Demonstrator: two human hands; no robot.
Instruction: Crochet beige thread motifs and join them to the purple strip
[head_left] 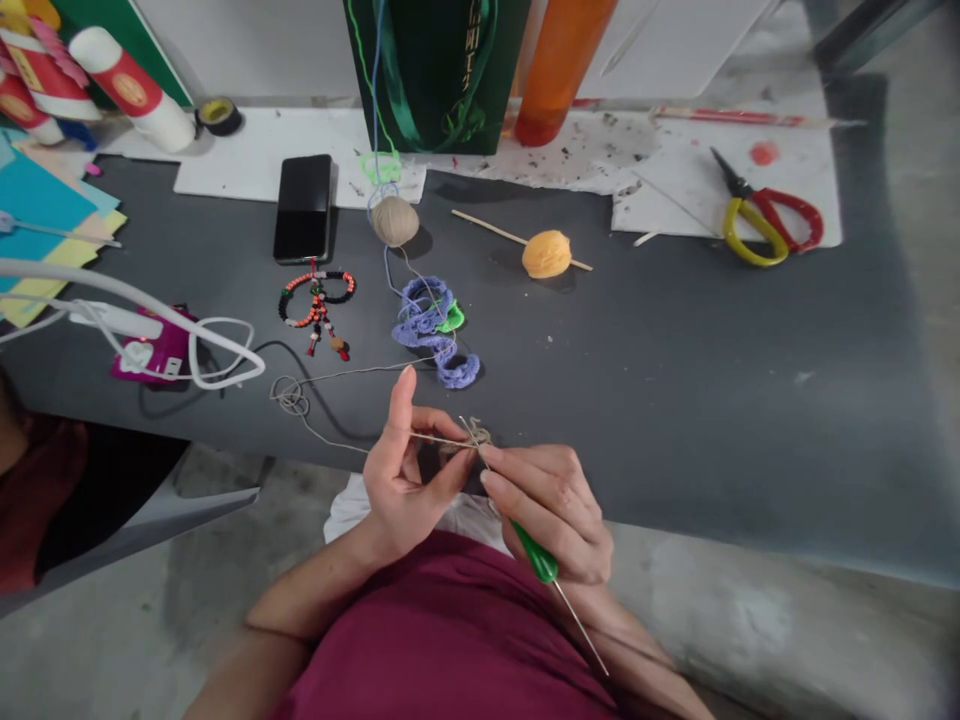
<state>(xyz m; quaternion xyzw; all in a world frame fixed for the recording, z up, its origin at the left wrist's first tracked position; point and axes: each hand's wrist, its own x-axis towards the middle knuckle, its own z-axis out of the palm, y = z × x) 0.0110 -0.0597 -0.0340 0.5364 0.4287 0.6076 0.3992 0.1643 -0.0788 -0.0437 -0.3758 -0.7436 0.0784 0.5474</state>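
Note:
My left hand [409,475] pinches a small beige crochet piece [478,433] between thumb and fingertips, its index finger raised with beige yarn running across it. In my right hand [553,508] is a crochet hook [537,553] with a green handle; its thin metal tip meets the piece, and a second metal end sticks out below. The yarn trails left into a loose tangle [290,396] on the table, and a beige yarn ball [395,221] lies farther back. Beyond my hands rests a curled purple crochet strip [435,325] with a bright green part.
Around the grey table [720,400] lie a phone [303,208], beaded bracelet [315,305], yellow yarn ball [547,254] on a stick and scissors [772,215]. A green bag [442,80] and orange bottle [562,65] stand behind. White cables [150,280] cross a magenta power block [154,350] at left.

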